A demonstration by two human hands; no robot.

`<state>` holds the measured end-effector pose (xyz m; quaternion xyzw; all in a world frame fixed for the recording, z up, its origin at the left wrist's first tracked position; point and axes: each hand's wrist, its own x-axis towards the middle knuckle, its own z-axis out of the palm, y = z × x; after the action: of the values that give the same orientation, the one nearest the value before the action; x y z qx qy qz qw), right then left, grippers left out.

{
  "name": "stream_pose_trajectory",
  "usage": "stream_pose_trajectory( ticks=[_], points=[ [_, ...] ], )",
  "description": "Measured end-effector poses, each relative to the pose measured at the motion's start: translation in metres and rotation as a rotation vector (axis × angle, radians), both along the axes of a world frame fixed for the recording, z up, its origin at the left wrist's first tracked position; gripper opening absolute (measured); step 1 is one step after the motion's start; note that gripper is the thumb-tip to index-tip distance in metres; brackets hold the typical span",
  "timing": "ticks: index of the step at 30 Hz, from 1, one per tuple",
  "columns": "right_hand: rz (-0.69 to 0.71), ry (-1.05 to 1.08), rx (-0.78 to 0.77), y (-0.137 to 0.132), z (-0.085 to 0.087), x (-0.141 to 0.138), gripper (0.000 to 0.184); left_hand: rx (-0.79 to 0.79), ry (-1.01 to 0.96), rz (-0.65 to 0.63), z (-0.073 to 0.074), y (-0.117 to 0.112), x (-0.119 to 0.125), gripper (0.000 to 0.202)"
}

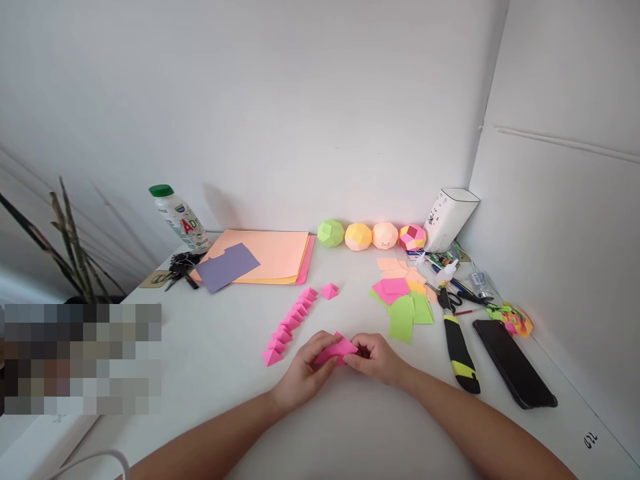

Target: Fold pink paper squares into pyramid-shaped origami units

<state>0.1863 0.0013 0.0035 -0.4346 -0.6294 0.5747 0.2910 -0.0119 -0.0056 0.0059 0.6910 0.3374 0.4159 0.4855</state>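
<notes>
Between both hands is a piece of pink paper point(339, 348), partly folded, with its lower edges hidden by fingers. My left hand point(307, 370) grips its left side, thumb in front and fingers behind. On the right side my right hand point(377, 359) pinches it between thumb and fingers. Left of the hands runs a slanting row of small pink folded paper pieces point(285, 332), standing close together. One more pink folded piece point(330, 291) sits apart, just beyond the row's far end.
Green, pink and orange paper sheets point(401, 320) lie to the right, near a black-and-yellow utility knife point(459, 353) and a phone point(515, 363). Several paper balls point(358, 237) line the wall. Large coloured sheets point(275, 257) and a bottle point(183, 220) stand back left.
</notes>
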Motion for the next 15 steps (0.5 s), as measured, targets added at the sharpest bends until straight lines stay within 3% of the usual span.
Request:
stream_pose_trajectory(
  ticks=[15],
  points=[
    [-0.090, 0.098, 0.138, -0.0045, 0.0041, -0.0015, 0.024, -0.170, 0.012, 0.077, -0.0042, 0.0000, 0.0020, 0.025]
  ],
)
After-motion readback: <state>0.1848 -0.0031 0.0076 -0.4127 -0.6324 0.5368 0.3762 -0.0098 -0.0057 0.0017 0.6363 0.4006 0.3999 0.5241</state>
